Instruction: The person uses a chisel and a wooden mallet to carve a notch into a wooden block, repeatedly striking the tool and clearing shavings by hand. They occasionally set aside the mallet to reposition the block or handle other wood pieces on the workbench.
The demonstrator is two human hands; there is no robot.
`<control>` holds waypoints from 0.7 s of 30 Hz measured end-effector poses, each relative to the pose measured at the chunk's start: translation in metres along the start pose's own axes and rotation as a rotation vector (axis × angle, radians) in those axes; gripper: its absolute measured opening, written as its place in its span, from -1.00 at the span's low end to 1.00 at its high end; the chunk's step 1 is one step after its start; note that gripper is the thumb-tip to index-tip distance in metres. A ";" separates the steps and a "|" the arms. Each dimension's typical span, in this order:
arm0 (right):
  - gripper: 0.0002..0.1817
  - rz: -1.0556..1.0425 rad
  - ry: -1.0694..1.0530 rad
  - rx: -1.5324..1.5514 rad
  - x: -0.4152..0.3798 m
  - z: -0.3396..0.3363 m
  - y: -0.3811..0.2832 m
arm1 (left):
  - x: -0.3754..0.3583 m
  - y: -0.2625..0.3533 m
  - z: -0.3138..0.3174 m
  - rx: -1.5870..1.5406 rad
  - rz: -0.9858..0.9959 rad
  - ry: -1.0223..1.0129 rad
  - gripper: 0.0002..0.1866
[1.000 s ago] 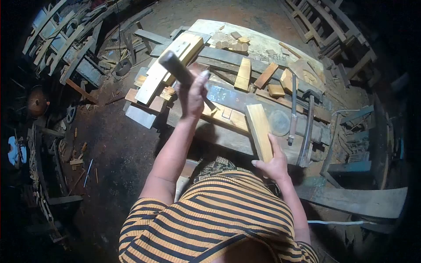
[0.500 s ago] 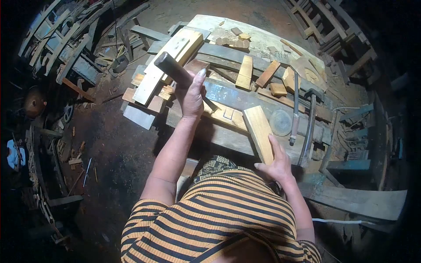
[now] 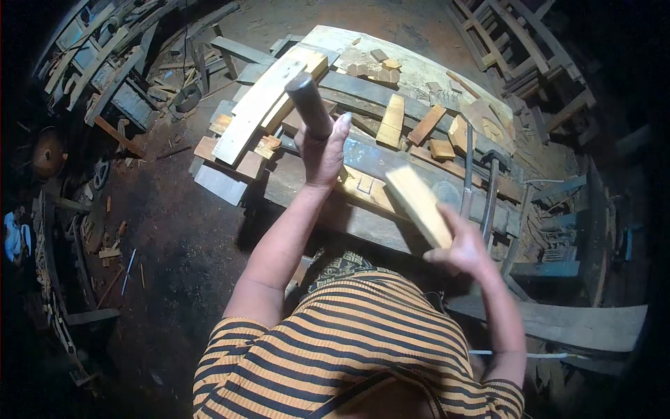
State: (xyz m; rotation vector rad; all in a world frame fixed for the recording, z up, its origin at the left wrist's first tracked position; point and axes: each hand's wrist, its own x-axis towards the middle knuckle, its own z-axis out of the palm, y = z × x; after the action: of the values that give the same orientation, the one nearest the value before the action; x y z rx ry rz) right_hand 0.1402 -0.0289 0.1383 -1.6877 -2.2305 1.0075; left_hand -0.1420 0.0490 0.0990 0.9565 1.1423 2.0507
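Note:
My left hand (image 3: 323, 159) is closed around the thick dark handle of a chisel (image 3: 309, 103), which stands nearly upright over a pale wooden workpiece (image 3: 377, 195). The hand hides the chisel's blade and its tip. Dark lines outline a small rectangle on the workpiece, just right of the hand. Gripped at its lower end, a pale wooden block (image 3: 417, 201) is tilted in my right hand (image 3: 464, 244), above the bench's near edge. Motion slightly blurs both block and hand.
Long pale boards (image 3: 269, 105) lie at the bench's left. Several small wood blocks (image 3: 392, 120) sit beyond the workpiece. A metal clamp (image 3: 492, 188) and a long rod-like tool (image 3: 467, 164) lie at right. Timber racks (image 3: 530, 52) and wood scraps surround the bench.
My left hand and the chisel have shifted right along the workpiece, and the handle now looks more upright. My right hand has moved right with the wooden block, its elbow swinging outward.

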 end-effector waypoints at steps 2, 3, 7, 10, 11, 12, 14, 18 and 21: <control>0.09 -0.226 0.147 0.069 0.017 -0.028 -0.025 | 0.001 -0.006 -0.002 0.147 0.149 -0.030 -0.76; 0.09 -0.351 0.206 0.168 0.023 -0.049 -0.054 | 0.000 -0.009 -0.003 0.147 0.149 -0.041 -0.76; 0.05 -0.755 0.436 0.314 0.032 -0.103 -0.168 | 0.000 -0.012 -0.003 0.091 0.059 -0.021 -0.76; 0.02 -1.059 0.488 0.194 0.062 -0.097 -0.193 | -0.001 -0.007 -0.004 0.131 0.106 -0.017 -0.78; 0.01 -1.110 0.473 0.191 0.071 -0.086 -0.197 | -0.002 -0.005 -0.004 0.151 0.136 -0.017 -0.79; -0.02 -0.775 0.196 -0.015 0.062 -0.086 -0.214 | -0.004 -0.003 -0.003 0.219 0.270 -0.008 -0.82; -0.07 -0.524 -0.020 -0.348 0.067 -0.087 -0.231 | -0.005 -0.006 -0.003 0.336 0.381 0.013 -0.75; -0.15 -0.656 0.043 -0.177 0.063 -0.105 -0.260 | -0.001 -0.009 -0.007 0.341 -0.001 -0.004 -0.78; -0.18 -0.849 0.000 0.144 0.059 -0.106 -0.260 | -0.007 0.007 -0.001 0.279 0.204 -0.074 -0.80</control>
State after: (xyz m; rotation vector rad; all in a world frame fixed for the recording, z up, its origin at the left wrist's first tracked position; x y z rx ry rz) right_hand -0.0315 0.0332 0.3594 -0.5445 -2.4128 0.8813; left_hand -0.1398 0.0399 0.1027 1.3219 1.3640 2.0256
